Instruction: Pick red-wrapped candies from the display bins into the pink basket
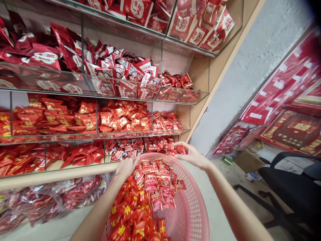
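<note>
A round pink plastic basket (198, 201) with a perforated wall stands below me. One side holds red candy packets (127, 211) with yellow print; beside them lie small red-wrapped lollipops (160, 184) with pale sticks. My left hand (126, 166) is closed at the basket's far-left rim, its fingertips partly hidden. At the far-right rim, by the lowest shelf compartment, my right hand (193, 156) is closed on small red candy packets (180, 149). More small red packets (160, 144) lie in that compartment, just beyond the basket.
Glass-divided shelves (75, 135) full of red packets rise ahead. Bagged sweets (50, 197) lie under the bottom shelf. To the right are a grey wall (240, 67), red packaging (296, 130), a cardboard box (248, 160) and a black office chair (293, 187).
</note>
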Tool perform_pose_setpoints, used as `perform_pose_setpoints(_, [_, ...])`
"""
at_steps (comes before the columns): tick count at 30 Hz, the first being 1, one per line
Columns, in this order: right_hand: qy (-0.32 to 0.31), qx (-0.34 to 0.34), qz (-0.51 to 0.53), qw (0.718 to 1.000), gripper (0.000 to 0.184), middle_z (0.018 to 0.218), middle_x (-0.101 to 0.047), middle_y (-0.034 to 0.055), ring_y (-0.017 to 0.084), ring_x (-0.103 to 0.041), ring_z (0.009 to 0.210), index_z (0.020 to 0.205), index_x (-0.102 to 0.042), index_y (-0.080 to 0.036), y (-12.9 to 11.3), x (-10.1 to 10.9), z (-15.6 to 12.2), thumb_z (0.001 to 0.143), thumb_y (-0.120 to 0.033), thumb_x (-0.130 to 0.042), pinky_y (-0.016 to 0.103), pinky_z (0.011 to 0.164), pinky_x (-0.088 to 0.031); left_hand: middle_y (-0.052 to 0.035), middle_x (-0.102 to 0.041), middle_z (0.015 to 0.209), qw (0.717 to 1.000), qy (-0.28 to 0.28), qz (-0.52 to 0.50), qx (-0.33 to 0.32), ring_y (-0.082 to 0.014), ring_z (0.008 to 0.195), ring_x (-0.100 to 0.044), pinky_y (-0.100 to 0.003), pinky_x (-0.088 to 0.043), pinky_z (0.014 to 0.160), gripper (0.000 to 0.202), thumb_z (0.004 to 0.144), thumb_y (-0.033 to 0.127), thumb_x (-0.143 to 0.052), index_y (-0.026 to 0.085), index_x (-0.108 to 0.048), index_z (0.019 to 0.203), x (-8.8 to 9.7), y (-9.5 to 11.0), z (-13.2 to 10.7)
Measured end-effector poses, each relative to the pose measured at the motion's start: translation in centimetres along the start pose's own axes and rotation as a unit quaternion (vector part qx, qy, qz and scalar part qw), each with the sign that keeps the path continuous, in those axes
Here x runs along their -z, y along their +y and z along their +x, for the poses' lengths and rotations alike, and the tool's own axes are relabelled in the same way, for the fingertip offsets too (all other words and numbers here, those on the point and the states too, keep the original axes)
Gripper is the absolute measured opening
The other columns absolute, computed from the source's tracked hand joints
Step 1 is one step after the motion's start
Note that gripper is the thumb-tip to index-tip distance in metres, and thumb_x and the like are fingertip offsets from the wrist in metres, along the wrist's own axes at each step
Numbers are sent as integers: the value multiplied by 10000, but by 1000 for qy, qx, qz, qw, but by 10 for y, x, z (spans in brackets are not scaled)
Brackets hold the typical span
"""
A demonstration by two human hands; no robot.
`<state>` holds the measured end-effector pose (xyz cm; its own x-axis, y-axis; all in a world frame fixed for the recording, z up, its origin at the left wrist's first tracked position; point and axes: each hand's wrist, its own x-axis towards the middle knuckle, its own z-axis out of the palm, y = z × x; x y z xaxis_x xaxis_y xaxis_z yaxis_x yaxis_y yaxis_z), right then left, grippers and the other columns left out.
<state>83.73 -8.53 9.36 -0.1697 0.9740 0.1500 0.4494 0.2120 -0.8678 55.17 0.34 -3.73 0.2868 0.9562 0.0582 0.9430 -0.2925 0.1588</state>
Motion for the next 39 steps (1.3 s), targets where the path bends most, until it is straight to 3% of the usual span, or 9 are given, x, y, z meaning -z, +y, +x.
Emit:
perform_pose_setpoints(6, [188,-51,4,981,404,937,-623,55,187,-576,843,1019,-510,-153,64,-63,-28,705,-387,-608,313,799,-433,-137,-687,861,1000,4,5,-5,-289,803,-648,-363,-465,667,575,873,527,-150,155,-523,1105,0,0,0])
perform_pose_setpoints(12, [231,-96,-155,956,396,1017,-620,47,202,-578,913,1097,-482,-204,80,-81,-43,717,-293,-548,302,804,-414,-141,-677,897,1000,-8,3,6,-271,827,-641,-343,-454,703,559,875,517,-169,155,-526,1108,2,1,0])
perform_pose_setpoints(20, [195,-166,-324,911,424,1083,-595,90,207,-576,952,1177,-431,-210,78,-95,-45,765,-265,-514,259,734,-400,-147,-674,853,1000,-24,6,16,-265,825,-637,-340,-444,702,543,880,498,-178,149,-527,1106,8,3,-1])
perform_pose_setpoints(27, [125,-237,-400,876,467,1146,-560,99,219,-583,952,1229,-364,-215,86,-103,-42,788,-270,-505,249,664,-388,-148,-678,848,1000,-6,12,2,-266,808,-643,-347,-452,686,542,880,496,-169,147,-512,1114,5,2,1])
perform_pose_setpoints(33, [118,-234,-398,879,451,1117,-577,105,250,-594,939,1223,-367,-209,88,-104,-45,802,-298,-502,271,653,-388,-143,-678,834,1000,-3,13,3,-271,803,-644,-348,-456,683,546,881,494,-160,147,-515,1108,5,2,0])
perform_pose_setpoints(39, [130,-237,-395,878,380,1000,-626,114,251,-615,876,1134,-420,-195,87,-103,-44,848,-446,-420,275,622,-386,-155,-677,875,1000,-15,14,7,-269,833,-640,-348,-449,713,553,882,485,-165,141,-503,1152,6,3,0])
